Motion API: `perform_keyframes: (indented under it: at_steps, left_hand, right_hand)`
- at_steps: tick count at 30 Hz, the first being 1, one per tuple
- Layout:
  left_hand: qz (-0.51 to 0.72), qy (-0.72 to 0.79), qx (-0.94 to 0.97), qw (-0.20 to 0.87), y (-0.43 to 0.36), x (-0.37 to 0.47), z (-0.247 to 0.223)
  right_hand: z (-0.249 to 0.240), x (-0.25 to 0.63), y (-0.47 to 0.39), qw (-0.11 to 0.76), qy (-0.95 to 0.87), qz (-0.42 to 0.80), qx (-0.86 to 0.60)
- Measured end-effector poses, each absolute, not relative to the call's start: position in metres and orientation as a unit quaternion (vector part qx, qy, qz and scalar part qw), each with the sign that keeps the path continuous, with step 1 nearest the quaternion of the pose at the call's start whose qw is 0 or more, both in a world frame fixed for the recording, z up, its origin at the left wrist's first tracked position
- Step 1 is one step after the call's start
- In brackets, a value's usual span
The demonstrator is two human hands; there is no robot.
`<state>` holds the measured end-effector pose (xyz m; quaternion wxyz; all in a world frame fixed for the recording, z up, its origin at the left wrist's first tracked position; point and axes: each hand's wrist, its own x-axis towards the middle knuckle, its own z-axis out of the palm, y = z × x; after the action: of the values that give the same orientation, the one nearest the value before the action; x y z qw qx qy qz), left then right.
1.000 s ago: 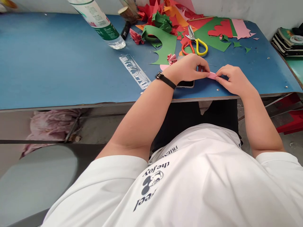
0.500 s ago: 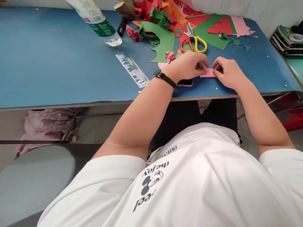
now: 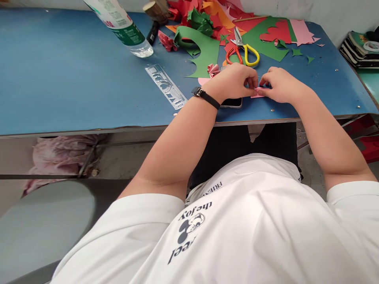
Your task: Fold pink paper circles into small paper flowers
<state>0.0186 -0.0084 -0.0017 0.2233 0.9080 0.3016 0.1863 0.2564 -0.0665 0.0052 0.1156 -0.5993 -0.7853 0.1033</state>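
A small piece of pink paper (image 3: 257, 95) lies on the blue table under my fingertips, near the front edge. My left hand (image 3: 241, 81), with a black watch at the wrist, pinches its left part. From the other side my right hand (image 3: 275, 85) presses thumb and fingers on the paper, close against the left fingertips. Much of the paper is hidden by the fingers. A phone (image 3: 233, 103) lies partly beneath my left hand. Just beyond the hands are scissors (image 3: 243, 53) with one red and one yellow handle, and a folded pink paper piece (image 3: 213, 70).
A clear stencil ruler (image 3: 166, 87) lies to the left on the blue table (image 3: 74, 79). Behind it stands a water bottle (image 3: 127, 31). Cut green paper (image 3: 207, 49), red and orange scraps and a crumpled red paper flower (image 3: 167, 41) cover the back. Stacked books (image 3: 358, 51) sit at right.
My right hand has moved left, bringing its fingertips up to those of my left hand. Less of the pink paper shows now. The left hand has hardly moved.
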Motion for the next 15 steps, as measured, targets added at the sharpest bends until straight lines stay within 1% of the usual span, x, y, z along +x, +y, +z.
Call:
perform_keyframes:
  at_steps: [4, 8, 12, 15]
  left_hand:
    - [0.187, 0.305, 0.913, 0.195, 0.0, 0.016, -0.007]
    - [0.188, 0.324, 0.911, 0.172, 0.001, 0.015, -0.008]
    - [0.193, 0.34, 0.911, 0.131, -0.011, 0.019, 0.0]
    - [0.198, 0.343, 0.911, 0.116, -0.017, 0.021, 0.005]
  right_hand:
    - [0.021, 0.248, -0.059, 0.085, -0.769, 0.139, -0.619]
    - [0.024, 0.248, -0.057, 0.078, -0.795, 0.16, -0.579]
    - [0.017, 0.258, -0.054, 0.087, -0.822, 0.154, -0.542]
    - [0.008, 0.265, -0.048, 0.121, -0.823, 0.161, -0.531]
